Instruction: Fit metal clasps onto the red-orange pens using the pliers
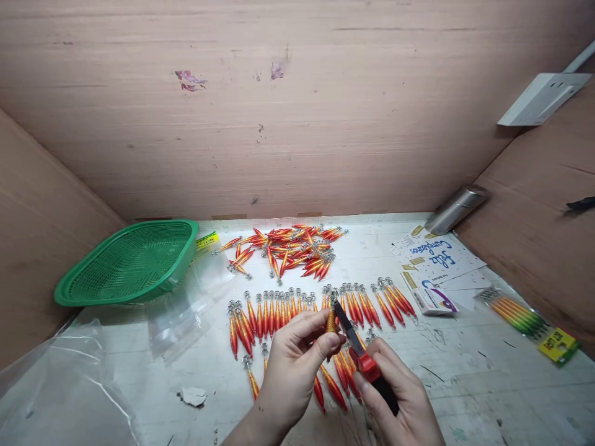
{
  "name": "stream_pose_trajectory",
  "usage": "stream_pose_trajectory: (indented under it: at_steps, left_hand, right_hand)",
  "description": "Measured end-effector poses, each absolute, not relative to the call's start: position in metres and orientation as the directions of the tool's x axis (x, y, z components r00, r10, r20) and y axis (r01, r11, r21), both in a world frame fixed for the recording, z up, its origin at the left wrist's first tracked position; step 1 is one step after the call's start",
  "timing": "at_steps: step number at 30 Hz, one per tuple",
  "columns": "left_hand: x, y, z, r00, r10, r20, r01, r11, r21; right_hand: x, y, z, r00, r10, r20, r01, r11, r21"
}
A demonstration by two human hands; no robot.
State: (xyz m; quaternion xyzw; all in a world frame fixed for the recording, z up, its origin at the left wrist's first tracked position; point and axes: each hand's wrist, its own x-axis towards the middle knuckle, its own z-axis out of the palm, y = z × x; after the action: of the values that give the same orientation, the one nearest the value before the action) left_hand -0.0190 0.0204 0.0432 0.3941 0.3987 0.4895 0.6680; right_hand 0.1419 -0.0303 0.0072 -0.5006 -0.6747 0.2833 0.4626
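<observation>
left hand [297, 365] pinching slim gold-orange hooked lure [331, 322]; right hand [404, 390] gripping red-and-black-handled metal tool [369, 367], tip beside lure's hooked end; red-orange spindle-shaped lures [304, 255] heaped near desk's [372, 248] far edge.

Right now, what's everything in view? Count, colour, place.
Piled lures: many, red-gold, far middle
Rowed lures: many, red-gold, centre
Basket: one, green, left
Flat bags: count unclear, clear, beside basket
Loose plastic: one sheet or bag, clear, near left
Scrap: one, white, near left
Cylinder: one, silver, far right
Printed cards: several, white, right
Small box: one, white-purple, by cards
Packaged lures: one pack, orange-green, right
Socket plate: one, white, upper right
Held lure: one, gold, centre
Tool: one, red-black, touching or near held lure
Left grip: one, bare, on held lure
Right grip: one, bare, on tool
</observation>
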Motion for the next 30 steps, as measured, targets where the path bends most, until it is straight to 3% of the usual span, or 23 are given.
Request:
stream_pose_trajectory:
  at_steps: [5, 17, 28, 30]
  left_hand:
    - [-0.012, 0.017, 0.039, 0.111, 0.976, -0.187, -0.35, 0.215, 0.912]
    - [-0.004, 0.004, 0.034, 0.049, 0.974, -0.22, -0.512, 0.213, 0.832]
    - [-0.006, 0.012, 0.031, 0.04, 0.972, -0.231, -0.478, 0.221, 0.85]
    - [-0.006, 0.013, 0.033, 0.048, 0.969, -0.242, -0.476, 0.235, 0.847]
  right_hand:
    - [0.13, -0.034, -0.001, 0.078, 0.92, 0.384, 0.43, 0.317, -0.845]
    - [0.12, -0.036, -0.013, 0.121, 0.867, 0.484, 0.459, 0.384, -0.801]
    - [0.133, -0.028, -0.009, -0.049, 0.881, 0.471, 0.486, 0.433, -0.759]
    - [0.131, -0.028, -0.006, -0.015, 0.897, 0.441, 0.469, 0.396, -0.789]
